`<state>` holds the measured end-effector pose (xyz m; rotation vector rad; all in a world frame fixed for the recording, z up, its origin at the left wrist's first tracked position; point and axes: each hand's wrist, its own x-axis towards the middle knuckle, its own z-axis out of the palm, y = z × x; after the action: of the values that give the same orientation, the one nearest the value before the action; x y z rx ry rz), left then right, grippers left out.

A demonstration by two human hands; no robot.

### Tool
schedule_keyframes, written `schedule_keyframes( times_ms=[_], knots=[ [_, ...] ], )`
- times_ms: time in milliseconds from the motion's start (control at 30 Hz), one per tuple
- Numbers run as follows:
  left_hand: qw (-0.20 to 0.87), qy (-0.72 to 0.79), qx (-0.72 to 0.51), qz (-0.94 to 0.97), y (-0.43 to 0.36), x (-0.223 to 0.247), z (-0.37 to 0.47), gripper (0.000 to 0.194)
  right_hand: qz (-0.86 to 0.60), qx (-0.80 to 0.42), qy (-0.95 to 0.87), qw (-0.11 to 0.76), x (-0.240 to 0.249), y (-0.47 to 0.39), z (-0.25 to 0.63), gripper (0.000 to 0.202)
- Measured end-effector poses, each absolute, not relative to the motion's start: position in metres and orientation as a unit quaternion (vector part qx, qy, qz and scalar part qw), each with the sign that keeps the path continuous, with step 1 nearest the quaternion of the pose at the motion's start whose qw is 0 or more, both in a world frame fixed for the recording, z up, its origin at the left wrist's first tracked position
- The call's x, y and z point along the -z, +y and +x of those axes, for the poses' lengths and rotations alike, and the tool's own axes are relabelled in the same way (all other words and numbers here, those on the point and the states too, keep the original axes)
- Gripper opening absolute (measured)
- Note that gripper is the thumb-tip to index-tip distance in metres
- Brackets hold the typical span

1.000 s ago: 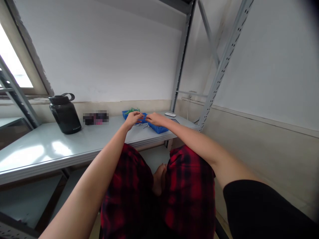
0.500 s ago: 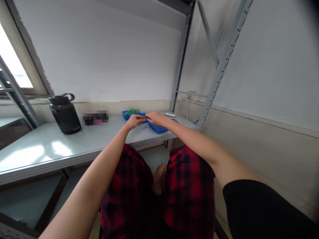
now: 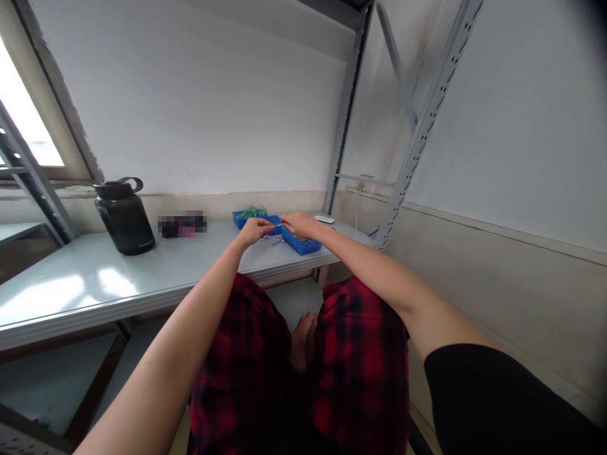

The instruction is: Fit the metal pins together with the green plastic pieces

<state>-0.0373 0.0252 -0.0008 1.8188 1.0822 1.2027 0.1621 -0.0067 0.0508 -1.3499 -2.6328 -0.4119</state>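
My left hand (image 3: 257,230) is closed in a pinch over the table, at one end of a thin, shiny, rod-like piece (image 3: 277,225). At the other end of that piece are the pinched fingers of my right hand (image 3: 298,224), above a blue bin (image 3: 303,248). The piece is too small to name. Several small metal parts (image 3: 279,241) lie on the table just below the hands, and more small parts sit in the bin, partly hidden by my right hand. Behind my hands stands another blue bin (image 3: 239,221) with green pieces (image 3: 253,212) in it.
A large dark bottle (image 3: 124,218) with a loop lid stands on the left of the table (image 3: 190,262). Right of it lies a blurred-out item (image 3: 183,224). A white flat object (image 3: 324,219) is at the back right, near a metal shelf post (image 3: 417,151).
My hands have moved slightly apart, my right hand shifting right. More of the thin piece between them and more of the nearer blue bin now show.
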Motion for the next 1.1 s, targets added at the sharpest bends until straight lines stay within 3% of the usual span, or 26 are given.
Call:
schedule_keyframes(
  times_ms=[467, 700, 833, 1100],
  knots=[
    [0.359, 0.459, -0.443, 0.682, 0.016, -0.005, -0.038, 0.014, -0.488, 0.111, -0.86, 0.103, -0.052, -0.004, 0.166, 0.027],
    [0.371, 0.461, -0.479, 0.648, 0.016, -0.006, -0.036, 0.023, -0.472, 0.11, -0.87, 0.088, -0.052, -0.007, 0.163, 0.027],
    [0.457, 0.411, -0.483, 0.624, 0.013, -0.01, -0.036, 0.035, -0.466, 0.1, -0.876, 0.073, -0.052, -0.013, 0.156, 0.027],
    [0.489, 0.357, -0.478, 0.636, 0.006, -0.011, -0.037, 0.038, -0.441, 0.07, -0.887, 0.117, -0.047, -0.012, 0.149, 0.034]
  ],
)
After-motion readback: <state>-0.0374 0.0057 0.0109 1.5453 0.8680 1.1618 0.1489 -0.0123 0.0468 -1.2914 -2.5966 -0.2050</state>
